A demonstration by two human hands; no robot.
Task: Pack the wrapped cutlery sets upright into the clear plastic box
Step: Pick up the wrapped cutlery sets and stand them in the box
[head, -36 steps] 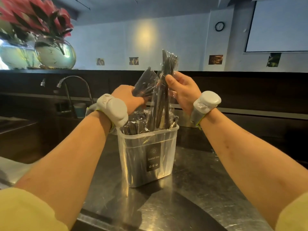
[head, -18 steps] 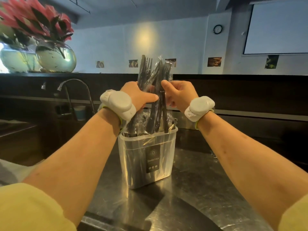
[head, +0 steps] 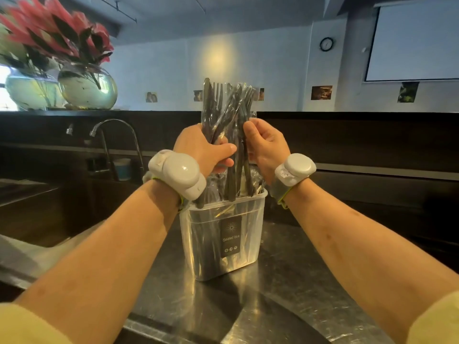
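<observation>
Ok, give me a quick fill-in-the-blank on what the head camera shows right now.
1. The black label on the clear plastic box reads "Sealed ____".
2. The wrapped cutlery sets stand ____ in the box, their tops above its rim.
3. The left hand and right hand grip the sets, so ____ hands are busy.
4. The curved tap stands to the ____ of the box.

Missing words: box; upright; both; left.
</observation>
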